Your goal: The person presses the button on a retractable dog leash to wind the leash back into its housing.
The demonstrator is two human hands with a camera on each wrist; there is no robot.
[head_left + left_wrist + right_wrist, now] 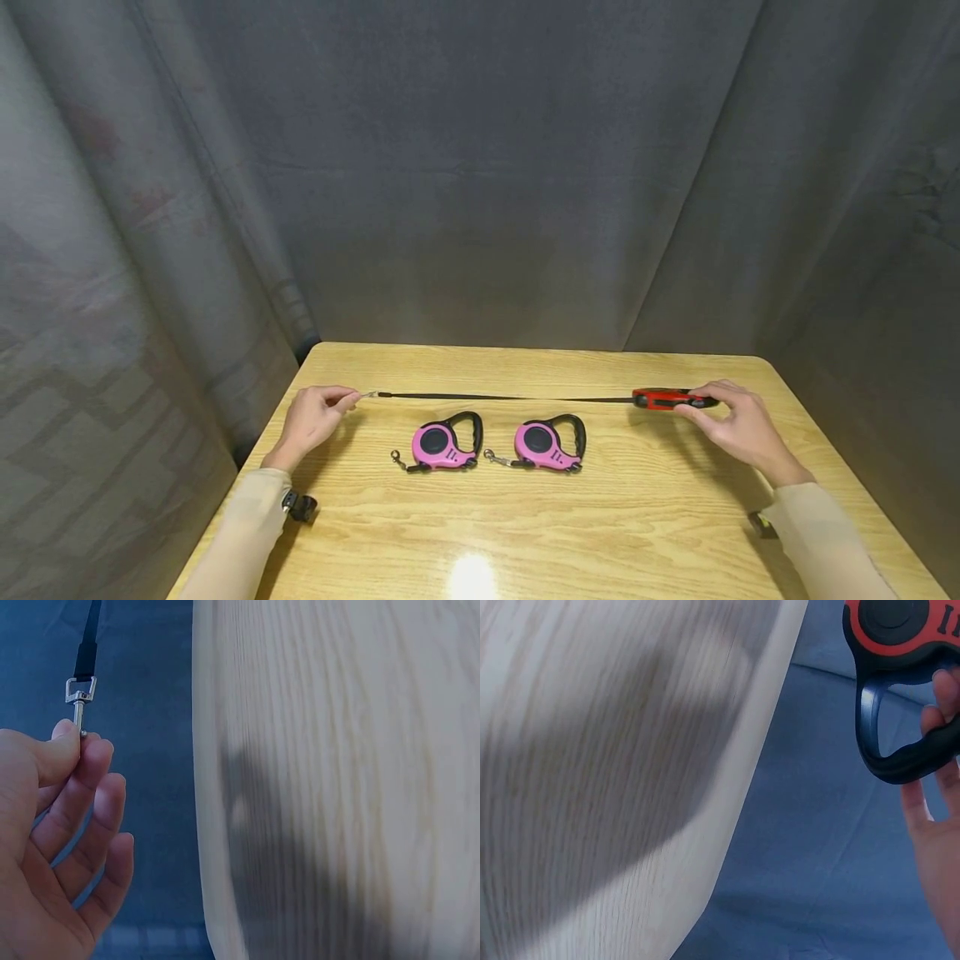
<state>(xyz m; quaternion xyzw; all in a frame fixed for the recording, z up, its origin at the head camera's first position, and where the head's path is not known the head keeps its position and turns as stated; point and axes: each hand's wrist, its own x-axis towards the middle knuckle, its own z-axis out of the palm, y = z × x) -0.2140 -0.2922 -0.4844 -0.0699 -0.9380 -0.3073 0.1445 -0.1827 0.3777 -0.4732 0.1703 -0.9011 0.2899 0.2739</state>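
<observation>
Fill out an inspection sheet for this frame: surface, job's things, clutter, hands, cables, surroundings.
Surface: wooden table, light glare near its front edge.
Job's things: red leash reel with black strap pulled out straight to a metal clip.
Clutter: two pink leash reels lying side by side in front of the strap, straps wound in.
Hands: left hand pinches the clip; right hand holds the red reel by its black handle.
Cables: nothing seen.
Surroundings: grey curtain behind and on both sides.
</observation>
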